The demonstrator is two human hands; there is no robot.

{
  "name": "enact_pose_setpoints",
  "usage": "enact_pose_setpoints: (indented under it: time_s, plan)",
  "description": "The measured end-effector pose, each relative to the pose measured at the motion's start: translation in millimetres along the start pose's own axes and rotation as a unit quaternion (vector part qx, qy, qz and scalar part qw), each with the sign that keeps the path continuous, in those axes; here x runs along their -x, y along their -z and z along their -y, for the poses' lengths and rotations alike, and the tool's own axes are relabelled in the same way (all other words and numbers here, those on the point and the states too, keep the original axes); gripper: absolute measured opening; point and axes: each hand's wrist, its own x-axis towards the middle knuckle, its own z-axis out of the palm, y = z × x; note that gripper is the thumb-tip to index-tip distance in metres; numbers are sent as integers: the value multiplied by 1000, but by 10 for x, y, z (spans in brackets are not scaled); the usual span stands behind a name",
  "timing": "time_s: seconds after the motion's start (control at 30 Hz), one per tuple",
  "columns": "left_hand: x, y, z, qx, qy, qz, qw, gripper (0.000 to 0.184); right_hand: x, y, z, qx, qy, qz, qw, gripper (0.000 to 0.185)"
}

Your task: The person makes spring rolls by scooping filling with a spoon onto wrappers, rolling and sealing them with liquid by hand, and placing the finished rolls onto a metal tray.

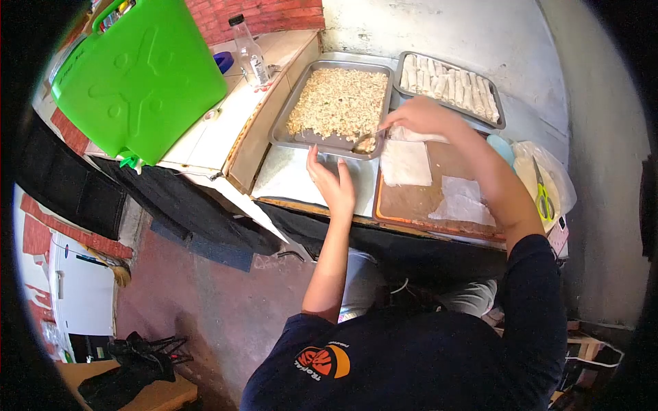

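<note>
My right hand [419, 116] grips a spoon [363, 142], its bowl down in the near right corner of a metal baking tray [282, 130]. A chopped, pale filling [339, 99] covers most of that tray. At the tray's near edge is my left hand [332, 183], fingers apart, with nothing in it; whether it touches the rim I cannot tell. Just right of the spoon, square white wrappers [406, 163] lie on a brown board [401, 201]. A single thin wrapper sheet [462, 201] rests nearer the board's front edge.
Rolled pieces [449, 83] fill a second tray [502, 122] at the back right. Green-handled scissors [543, 202] lie on a plastic bag [558, 171] at the right. A large green jerrycan [140, 82] and a glass bottle [249, 53] stand on the tiled ledge [236, 127].
</note>
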Motion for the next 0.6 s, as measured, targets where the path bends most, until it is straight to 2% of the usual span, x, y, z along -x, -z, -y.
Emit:
enact_pose_setpoints:
  time_s: [0.07, 0.1, 0.2, 0.3, 0.5, 0.6]
  plan:
    - [2, 7, -1, -14, -8, 4, 1000, 56, 5, 335, 99, 10, -51, 72, 996, 30]
    - [3, 6, -2, -20, -13, 7, 1000, 55, -50, 343, 103, 17, -66, 71, 995, 29]
    - [-7, 12, -4, -50, -16, 20, 998, 50, -207, 134, 123, 70, -18, -38, 997, 29]
    - [1, -2, -18, -77, -19, 22, 997, 44, -222, 67, 227, 110, -32, -14, 993, 28]
    - [-37, 43, -48, -121, -74, 119, 983, 36, -13, 261, 450, 132, -41, 32, 990, 30]
    - [22, 27, -244, -185, -92, 98, 974, 33, -123, 155, 523, 114, -97, 66, 986, 30]
